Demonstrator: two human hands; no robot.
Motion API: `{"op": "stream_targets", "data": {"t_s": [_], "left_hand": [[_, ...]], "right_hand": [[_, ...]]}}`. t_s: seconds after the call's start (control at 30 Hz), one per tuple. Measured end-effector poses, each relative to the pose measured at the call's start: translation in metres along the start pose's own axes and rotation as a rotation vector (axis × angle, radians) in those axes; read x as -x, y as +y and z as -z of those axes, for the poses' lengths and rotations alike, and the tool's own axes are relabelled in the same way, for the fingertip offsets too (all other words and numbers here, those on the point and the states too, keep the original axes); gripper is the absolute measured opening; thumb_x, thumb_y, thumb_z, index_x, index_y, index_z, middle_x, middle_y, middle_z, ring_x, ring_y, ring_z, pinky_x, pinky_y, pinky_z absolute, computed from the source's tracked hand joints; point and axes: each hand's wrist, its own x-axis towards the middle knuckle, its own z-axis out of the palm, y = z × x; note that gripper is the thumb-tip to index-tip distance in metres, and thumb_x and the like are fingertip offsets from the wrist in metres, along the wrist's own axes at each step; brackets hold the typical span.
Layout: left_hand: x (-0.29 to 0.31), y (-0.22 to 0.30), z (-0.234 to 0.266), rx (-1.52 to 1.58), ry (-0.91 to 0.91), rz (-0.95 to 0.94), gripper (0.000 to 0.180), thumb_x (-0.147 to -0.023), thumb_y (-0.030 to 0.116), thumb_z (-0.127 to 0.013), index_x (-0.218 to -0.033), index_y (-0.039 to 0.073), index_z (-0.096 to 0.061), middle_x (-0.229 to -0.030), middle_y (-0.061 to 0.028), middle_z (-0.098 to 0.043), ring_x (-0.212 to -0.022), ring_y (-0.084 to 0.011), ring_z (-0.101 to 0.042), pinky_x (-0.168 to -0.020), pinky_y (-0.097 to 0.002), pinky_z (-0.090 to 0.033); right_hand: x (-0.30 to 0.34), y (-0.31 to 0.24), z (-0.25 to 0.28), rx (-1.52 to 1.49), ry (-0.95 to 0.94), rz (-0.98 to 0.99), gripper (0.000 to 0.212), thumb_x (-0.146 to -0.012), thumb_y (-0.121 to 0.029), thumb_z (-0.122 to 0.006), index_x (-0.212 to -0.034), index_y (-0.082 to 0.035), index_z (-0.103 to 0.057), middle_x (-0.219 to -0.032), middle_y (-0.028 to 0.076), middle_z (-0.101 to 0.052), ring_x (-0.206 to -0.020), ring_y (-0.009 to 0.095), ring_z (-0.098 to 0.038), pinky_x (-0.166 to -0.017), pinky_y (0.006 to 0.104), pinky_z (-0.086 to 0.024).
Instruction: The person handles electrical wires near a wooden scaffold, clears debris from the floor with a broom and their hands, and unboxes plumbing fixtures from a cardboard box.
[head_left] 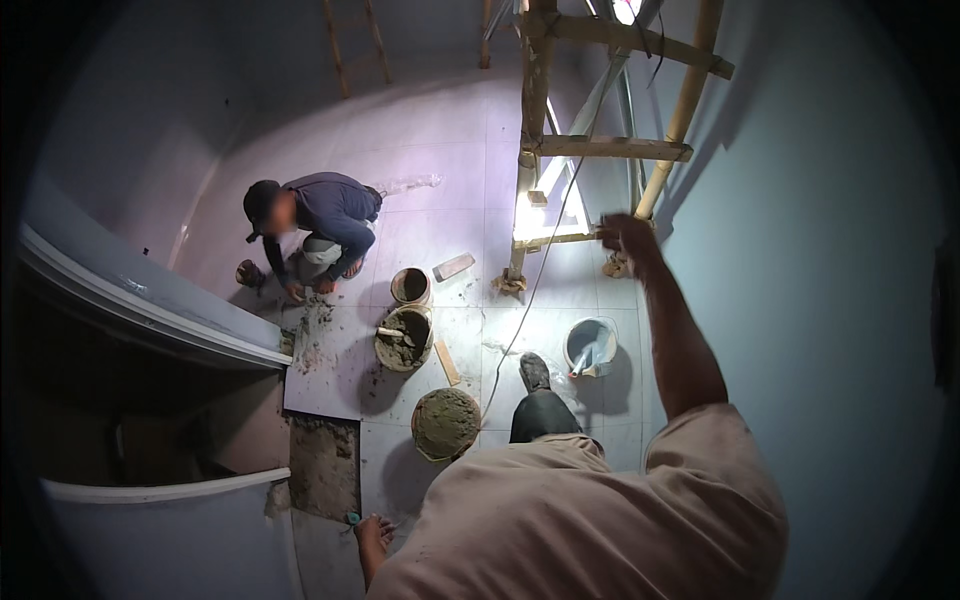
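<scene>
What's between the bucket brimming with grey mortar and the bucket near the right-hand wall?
In the head view, a dark shoe, a thin cable and what looks like clear plastic lie between the mortar bucket and the wall-side bucket.

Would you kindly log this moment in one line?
left hand: at small teal object; right hand: outstretched near wooden ladder; co-worker: crouching

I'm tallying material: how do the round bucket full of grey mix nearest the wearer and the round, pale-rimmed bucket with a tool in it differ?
Fill: the full bucket is filled about to its rim; in the pale-rimmed bucket, the mix lies lower.
Tool: a pale-handled tool sits in the pale-rimmed bucket; none shows in the full bucket.
Shared: both are open-topped and stand on the pale tiled floor.
</scene>
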Motion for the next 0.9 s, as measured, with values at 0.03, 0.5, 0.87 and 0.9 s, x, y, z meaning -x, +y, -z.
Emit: {"op": "stream_targets", "data": {"t_s": [0.03, 0.5, 0.87, 0.9], "left_hand": [[-0.001, 0.001, -0.003, 0.011, -0.018, -0.034, 0.031, -0.099, 0.030, -0.056, -0.106, 0.000, -0.055, -0.084, -0.0143, -0.065, -0.064, -0.0269, -0.063, -0.052, -0.0415, -0.050], [0.266, 0.477, -0.530, -0.462, -0.657, -1.123, 0.038, -0.095, 0.034, -0.054, -0.079, 0.002, -0.066, -0.062, -0.0064, -0.061, -0.056, -0.0155, -0.060, -0.056, -0.0329, -0.048], [0.280, 0.586, -0.757, -0.376, -0.406, -1.266, 0.041, -0.083, 0.035, -0.075, -0.106, 0.002, -0.066, -0.091, -0.0191, -0.071, -0.082, -0.0264, -0.071, -0.075, -0.0376, -0.056], [0.280, 0.580, -0.770, -0.398, -0.389, -1.235, 0.042, -0.081, 0.039, -0.075, -0.102, 0.004, -0.066, -0.093, -0.0178, -0.072, -0.090, -0.0303, -0.069, -0.081, -0.0403, -0.054]], "right_hand": [[-0.006, -0.016, -0.009, 0.582, 0.071, -0.263, 0.040, -0.093, -0.031, -0.067, -0.120, -0.003, -0.062, -0.116, 0.014, -0.068, -0.101, 0.024, -0.067, -0.091, 0.0394, -0.053], [-0.279, -0.107, -0.021, 0.716, 0.169, 0.104, 0.059, -0.094, -0.037, -0.065, -0.137, 0.001, -0.051, -0.120, 0.022, -0.066, -0.114, 0.030, -0.062, -0.104, 0.0455, -0.043], [-0.271, -0.154, -0.057, 0.467, 0.069, 0.151, 0.037, -0.100, -0.014, -0.051, -0.133, 0.004, -0.051, -0.065, 0.004, -0.057, -0.048, 0.007, -0.045, -0.044, 0.0240, -0.038], [-0.270, -0.157, -0.050, 0.448, 0.078, 0.131, 0.036, -0.100, -0.013, -0.051, -0.132, 0.004, -0.051, -0.064, 0.002, -0.055, -0.047, 0.006, -0.043, -0.043, 0.0231, -0.035]]}}
